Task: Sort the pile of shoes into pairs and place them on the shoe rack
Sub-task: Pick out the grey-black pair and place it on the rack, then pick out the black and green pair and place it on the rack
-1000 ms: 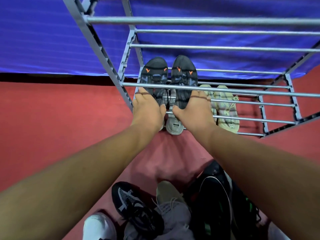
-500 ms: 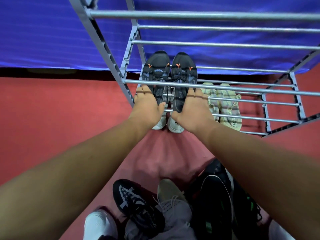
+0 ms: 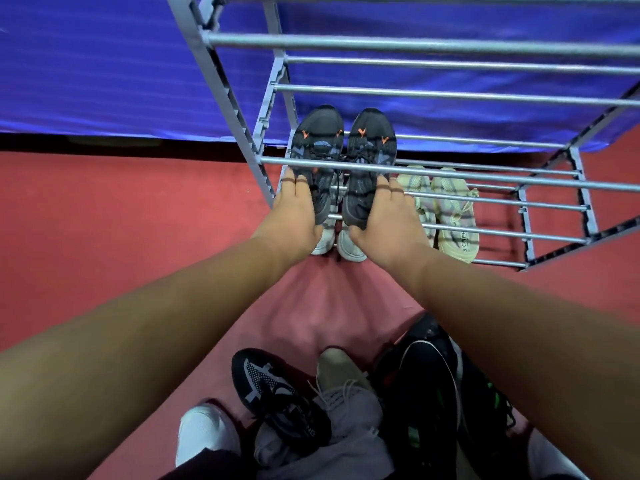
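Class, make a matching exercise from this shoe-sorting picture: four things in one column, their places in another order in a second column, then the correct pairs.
Things
1. dark grey pair with orange marks
2. pale cream pair
3. black shoe with white pattern
4. white shoe

Places
A. floor pile, far left edge
B. rack, under both hands
C. floor pile, lying over a grey shoe
D. rack, to the right of the hands

Pairs: 1-B, 2-D, 3-C, 4-A

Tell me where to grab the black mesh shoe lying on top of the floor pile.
Take the black mesh shoe from above around its laced middle. It lies on top of the grey shoe, upper showing, toe pointing away from the body, heel near the white shoe. Its sides look free to pinch.
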Available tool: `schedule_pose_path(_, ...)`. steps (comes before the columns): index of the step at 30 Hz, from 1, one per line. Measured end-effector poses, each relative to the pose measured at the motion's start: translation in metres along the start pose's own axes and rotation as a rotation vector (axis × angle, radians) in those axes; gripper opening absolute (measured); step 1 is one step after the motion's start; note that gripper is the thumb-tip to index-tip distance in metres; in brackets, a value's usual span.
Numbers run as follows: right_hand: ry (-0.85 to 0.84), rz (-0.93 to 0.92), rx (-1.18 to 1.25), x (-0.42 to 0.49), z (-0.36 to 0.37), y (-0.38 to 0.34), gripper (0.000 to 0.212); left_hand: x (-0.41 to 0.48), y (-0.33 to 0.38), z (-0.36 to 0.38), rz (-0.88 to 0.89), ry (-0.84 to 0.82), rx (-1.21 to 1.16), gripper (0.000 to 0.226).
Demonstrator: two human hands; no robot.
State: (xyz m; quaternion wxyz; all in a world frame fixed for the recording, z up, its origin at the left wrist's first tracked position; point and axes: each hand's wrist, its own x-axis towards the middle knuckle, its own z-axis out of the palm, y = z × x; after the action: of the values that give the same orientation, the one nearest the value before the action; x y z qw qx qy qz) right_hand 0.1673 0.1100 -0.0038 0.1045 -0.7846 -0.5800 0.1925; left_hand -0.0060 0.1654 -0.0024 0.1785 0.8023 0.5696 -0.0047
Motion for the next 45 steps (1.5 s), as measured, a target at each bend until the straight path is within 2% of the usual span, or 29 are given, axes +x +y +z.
schedule_pose_path(3, 0.030, -0.021, 0.007, -0.023, -0.011, 0.002, 0.095, -0.023, -0.003, -0.018, 0.033, -0.040, 0.013, 0.063)
schedule_pose_path(5, 0.028, -0.047, 0.022, -0.043, -0.021, 0.003, 0.082, -0.041, -0.003, -0.037, 0.064, -0.181, 0.092, 0.055)
schedule_pose_path(8, -0.043, -0.126, -0.063, -0.079, -0.042, 0.006, 0.060, -0.072, 0.010, -0.072, 0.227, -0.433, 0.305, 0.046)
schedule_pose_path(12, -0.170, -0.218, -0.214, -0.129, -0.061, 0.010, 0.044, -0.118, 0.037, -0.100, 0.439, -0.603, 0.553, 0.039)
schedule_pose_path(14, -0.248, -0.177, -0.199, -0.149, -0.063, 0.014, 0.038, -0.140, 0.051, -0.099, 0.404, -0.611, 0.671, 0.042)
schedule_pose_path(16, -0.333, -0.113, -0.184, -0.171, -0.059, 0.019, 0.033, -0.160, 0.059, -0.086, 0.343, -0.586, 0.669, 0.041)
schedule_pose_path(21, -0.434, -0.041, -0.090, -0.223, -0.025, 0.030, 0.026, -0.223, 0.057, -0.016, 0.066, -0.620, 0.395, 0.019)
schedule_pose_path(23, -0.493, -0.064, -0.085, -0.244, -0.006, 0.036, 0.027, -0.254, 0.053, 0.019, -0.001, -0.666, 0.294, 0.014)
schedule_pose_path(26, -0.578, -0.115, -0.166, -0.274, 0.023, 0.052, 0.031, -0.297, 0.035, 0.068, -0.059, -0.743, 0.217, 0.023)
schedule_pose_path(30, -0.693, -0.072, -0.313, -0.301, 0.036, 0.069, 0.042, -0.336, 0.014, 0.111, -0.083, -0.730, 0.200, 0.043)
schedule_pose_path(33, -0.704, -0.059, -0.378, -0.305, 0.046, 0.079, 0.055, -0.329, 0.016, 0.125, -0.098, -0.700, 0.152, 0.052)
schedule_pose_path(36, -0.670, -0.068, -0.474, -0.310, 0.060, 0.086, 0.077, -0.307, 0.027, 0.135, -0.067, -0.657, 0.102, 0.051)
schedule_pose_path(40, -0.518, -0.043, -0.455, -0.315, 0.078, 0.092, 0.081, -0.287, 0.039, 0.144, -0.018, -0.653, 0.079, 0.040)
schedule_pose_path(42, -0.427, 0.034, -0.468, -0.317, 0.081, 0.095, 0.090, -0.280, 0.045, 0.147, -0.010, -0.629, 0.066, 0.035)
schedule_pose_path(45, -0.388, 0.252, -0.486, -0.319, 0.084, 0.101, 0.121, -0.272, 0.055, 0.153, -0.020, -0.612, 0.033, 0.031)
